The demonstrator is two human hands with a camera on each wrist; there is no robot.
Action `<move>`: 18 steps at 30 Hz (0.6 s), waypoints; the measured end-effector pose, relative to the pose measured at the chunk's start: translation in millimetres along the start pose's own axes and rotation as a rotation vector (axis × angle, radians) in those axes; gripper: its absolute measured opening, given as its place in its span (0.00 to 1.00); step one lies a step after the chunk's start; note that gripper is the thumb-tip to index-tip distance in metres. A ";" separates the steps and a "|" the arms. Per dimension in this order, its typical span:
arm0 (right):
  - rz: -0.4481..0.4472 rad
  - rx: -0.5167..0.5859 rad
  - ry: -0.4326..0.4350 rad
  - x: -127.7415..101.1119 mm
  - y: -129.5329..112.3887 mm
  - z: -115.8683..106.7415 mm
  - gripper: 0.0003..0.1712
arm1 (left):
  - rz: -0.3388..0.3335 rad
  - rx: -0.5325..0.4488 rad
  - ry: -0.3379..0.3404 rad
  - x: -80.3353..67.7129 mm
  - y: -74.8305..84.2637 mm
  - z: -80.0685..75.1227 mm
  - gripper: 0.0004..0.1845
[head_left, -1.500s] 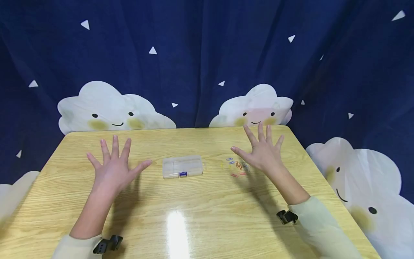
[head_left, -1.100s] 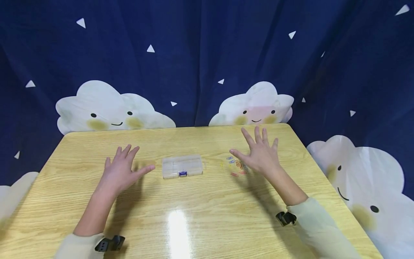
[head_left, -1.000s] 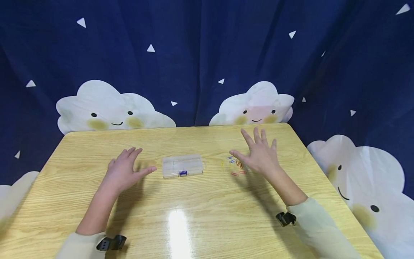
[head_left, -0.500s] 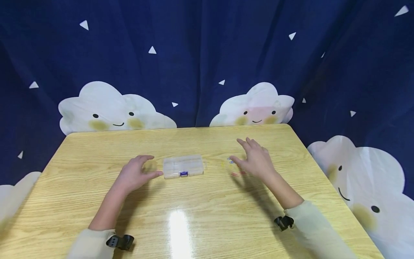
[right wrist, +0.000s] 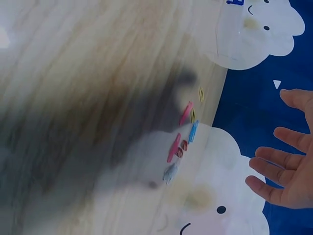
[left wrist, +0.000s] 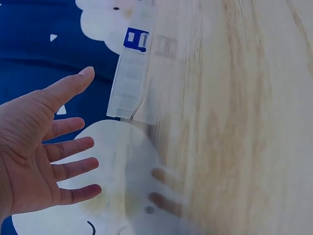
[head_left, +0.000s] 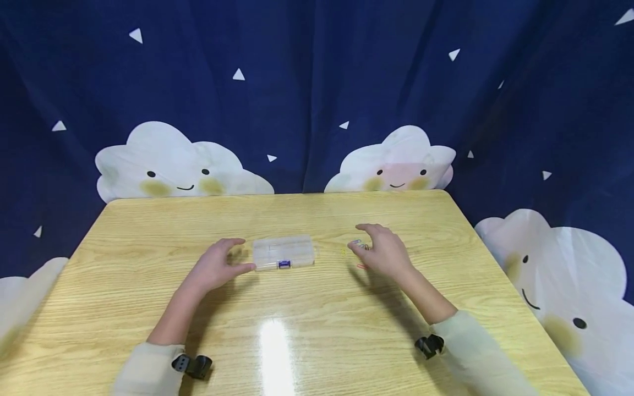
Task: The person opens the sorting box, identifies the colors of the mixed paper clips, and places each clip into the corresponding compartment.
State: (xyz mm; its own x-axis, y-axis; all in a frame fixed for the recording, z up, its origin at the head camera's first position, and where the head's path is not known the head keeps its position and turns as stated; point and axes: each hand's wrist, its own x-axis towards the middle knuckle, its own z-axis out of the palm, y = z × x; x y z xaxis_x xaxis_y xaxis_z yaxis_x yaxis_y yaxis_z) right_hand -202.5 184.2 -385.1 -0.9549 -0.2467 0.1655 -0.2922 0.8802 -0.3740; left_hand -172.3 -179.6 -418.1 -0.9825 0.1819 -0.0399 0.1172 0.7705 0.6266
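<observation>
A clear plastic compartment box [head_left: 289, 250] with a blue latch [head_left: 284, 264] lies on the table. At its left end is my left hand [head_left: 214, 268], thumb and fingers spread apart with nothing between them; the thumb tip is right at the box's front left corner in the head view. My right hand [head_left: 388, 254] hovers over the scattered paper clips, partly hiding them. In the right wrist view the right hand [right wrist: 288, 161] has loosely bent fingers and holds nothing. Pink paper clips [right wrist: 174, 148], a blue paper clip [right wrist: 193, 131], and yellow and red ones show below it.
The wooden table [head_left: 327, 330] reaches back to a dark blue curtain [head_left: 297, 82] printed with white clouds and triangles. Black straps [head_left: 192, 365] with small devices sit at both wrists over light sleeves.
My left hand has moved right to the box's end, from spread fingers to a wide C-shape. My right hand has come down toward the paper clips, fingers bending more.
</observation>
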 end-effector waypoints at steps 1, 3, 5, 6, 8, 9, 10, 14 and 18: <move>0.003 0.007 -0.001 -0.5 -0.1 1.4 0.30 | -0.001 -0.008 -0.006 0.5 0.1 1.0 0.38; 0.010 0.021 -0.001 -1.5 -0.2 3.9 0.29 | -0.001 -0.025 -0.019 1.6 0.9 3.3 0.39; 0.017 0.033 0.002 -2.2 -0.3 6.2 0.28 | -0.004 -0.033 -0.032 3.2 1.9 5.6 0.40; 0.020 0.041 0.002 -2.4 -0.7 7.4 0.27 | -0.006 -0.034 -0.037 4.0 2.4 6.5 0.40; 0.017 0.053 0.002 -2.5 -2.0 9.6 0.25 | -0.010 -0.033 -0.039 5.8 3.3 7.7 0.41; 0.017 0.057 0.003 -2.4 -2.8 10.9 0.25 | -0.008 -0.026 -0.037 6.7 3.6 8.2 0.41; 0.013 0.059 0.007 -2.1 -3.8 12.3 0.24 | -0.008 -0.020 -0.034 7.5 3.6 8.3 0.41; -0.010 0.067 0.013 -1.3 -8.7 17.2 0.21 | -0.009 -0.007 -0.029 10.4 3.2 8.3 0.41; -0.023 0.078 0.015 -0.5 -14.1 21.4 0.19 | -0.007 -0.008 -0.036 12.7 3.2 8.5 0.42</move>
State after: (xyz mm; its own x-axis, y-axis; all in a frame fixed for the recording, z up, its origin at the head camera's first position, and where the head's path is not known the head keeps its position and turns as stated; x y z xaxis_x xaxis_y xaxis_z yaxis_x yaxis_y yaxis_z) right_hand -199.0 163.2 -399.5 -0.9471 -0.2601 0.1883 -0.3180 0.8401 -0.4394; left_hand -183.1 -169.6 -423.1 -0.9775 0.1983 -0.0722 0.1090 0.7671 0.6322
